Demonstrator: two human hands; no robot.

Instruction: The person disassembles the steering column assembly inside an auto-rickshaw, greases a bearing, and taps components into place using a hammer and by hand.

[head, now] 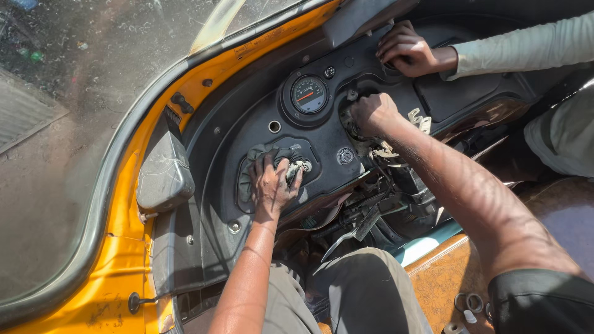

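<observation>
Up close, both of the person's hands are pressed into the black dashboard panel (247, 133) of a yellow-bodied vehicle. Their left hand (271, 185) lies fingers-down over a rubber boot (255, 162) seated in a recess of the panel, the fingers spread and bearing on it beside a small metal switch (299, 167), apparently to steady that corner; whether the fingers actually pinch anything cannot be told. Their right hand (373, 112) is curled into a fist, closed around something in an opening at the panel's middle, just right of the round gauge (309, 94); what it grips is hidden by the knuckles. Below it, loose wiring and brackets (377, 204) hang exposed under the panel's lower edge, which suggests the panel sits unfastened and is held up by hand. A co-worker's hand (405, 51), in a pale long sleeve, rests on the panel's upper right edge, fingers bent over it. Counted: 3 hands in view, 1 gauge, 1 boot, and 1 side mirror (164, 170) outside the windscreen (74, 124).
</observation>
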